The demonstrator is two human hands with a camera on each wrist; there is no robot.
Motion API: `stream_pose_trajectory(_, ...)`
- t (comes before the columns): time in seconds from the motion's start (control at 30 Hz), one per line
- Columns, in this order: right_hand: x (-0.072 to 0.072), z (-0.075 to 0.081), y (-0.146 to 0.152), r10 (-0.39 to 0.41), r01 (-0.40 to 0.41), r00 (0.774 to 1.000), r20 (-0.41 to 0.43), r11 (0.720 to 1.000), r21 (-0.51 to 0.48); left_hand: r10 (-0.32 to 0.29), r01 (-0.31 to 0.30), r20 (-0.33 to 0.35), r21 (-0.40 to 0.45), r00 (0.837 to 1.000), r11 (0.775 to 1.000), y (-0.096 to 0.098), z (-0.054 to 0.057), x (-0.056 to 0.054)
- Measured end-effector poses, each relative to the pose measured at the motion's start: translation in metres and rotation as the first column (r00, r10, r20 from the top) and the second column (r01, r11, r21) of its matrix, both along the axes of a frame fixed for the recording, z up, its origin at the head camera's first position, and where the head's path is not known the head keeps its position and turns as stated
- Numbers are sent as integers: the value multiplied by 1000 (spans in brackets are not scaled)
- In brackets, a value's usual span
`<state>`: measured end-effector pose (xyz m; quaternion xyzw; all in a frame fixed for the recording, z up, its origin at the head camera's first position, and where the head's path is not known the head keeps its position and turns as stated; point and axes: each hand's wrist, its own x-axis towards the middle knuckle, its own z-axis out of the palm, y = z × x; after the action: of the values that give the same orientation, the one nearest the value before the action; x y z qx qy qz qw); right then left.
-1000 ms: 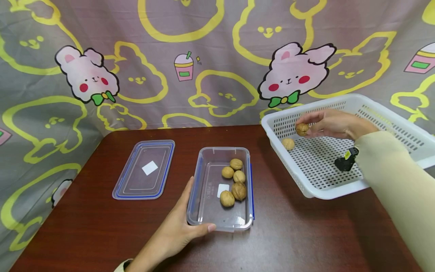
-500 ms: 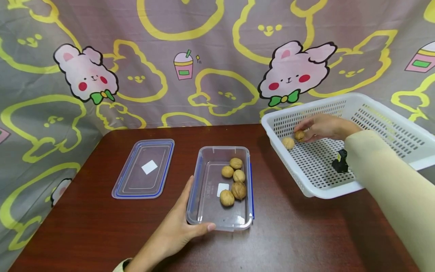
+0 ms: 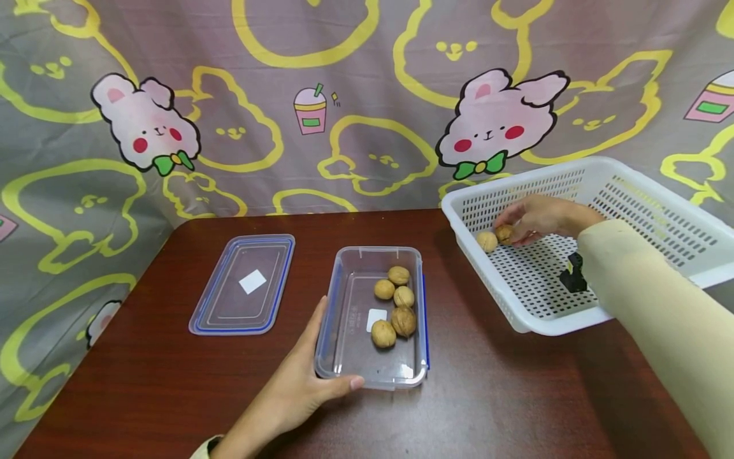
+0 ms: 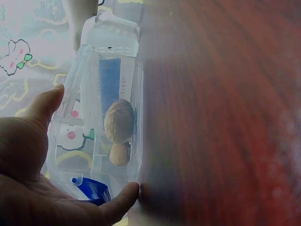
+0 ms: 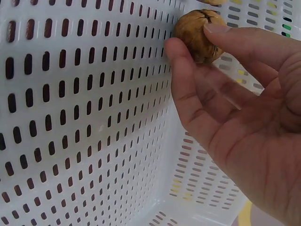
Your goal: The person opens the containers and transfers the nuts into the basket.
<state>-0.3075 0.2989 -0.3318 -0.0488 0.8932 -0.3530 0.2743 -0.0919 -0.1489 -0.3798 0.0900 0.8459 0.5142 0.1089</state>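
Observation:
In the head view, my right hand (image 3: pixel 541 218) reaches into the white perforated basket (image 3: pixel 524 306) and pinches a brown walnut (image 3: pixel 504 234). Thumb and fingers lie on opposite sides of that walnut in the right wrist view. A paler walnut (image 3: pixel 487 241) rests beside it, near the basket's left wall. My left hand (image 3: pixel 295 386) grips the near left corner of a clear plastic food container (image 3: pixel 346 319), its thumb over the front edge. Several walnuts (image 3: pixel 383 334) sit along the container's right half. The left wrist view shows the container's side (image 4: pixel 87 155) between thumb and fingers.
A clear lid (image 3: pixel 243 287) with a blue seal lies flat on the dark red table (image 3: pixel 155 382), left of the container. Behind the table hangs a patterned curtain (image 3: pixel 367 102). A small black device (image 3: pixel 573 274) sits at my right wrist.
My right hand has lowered the brown walnut and shifted it slightly left, down beside the paler one. My left hand and the container have stayed in place.

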Motion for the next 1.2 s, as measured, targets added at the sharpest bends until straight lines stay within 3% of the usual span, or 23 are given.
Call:
stream_pose_trajectory(0.47,2,6,6,-14,14,1000,0,999,43,-5,5,-3,10,1000,1000,0,0,0)
stream_pose_trajectory(0.77,11,36,-2,-30,45,988,-155,994,95,-1,1,-6,-3,1000,1000,0,0,0)
stream_pose_trajectory(1.0,30,68,-29,9,7,968,-249,998,65,1,-1,1,0,1000,1000,0,-1,1)
stream_pose_trajectory(1.2,63,86,-60,35,-13,937,-348,998,63,-11,11,-14,-2,1000,1000,0,-1,0)
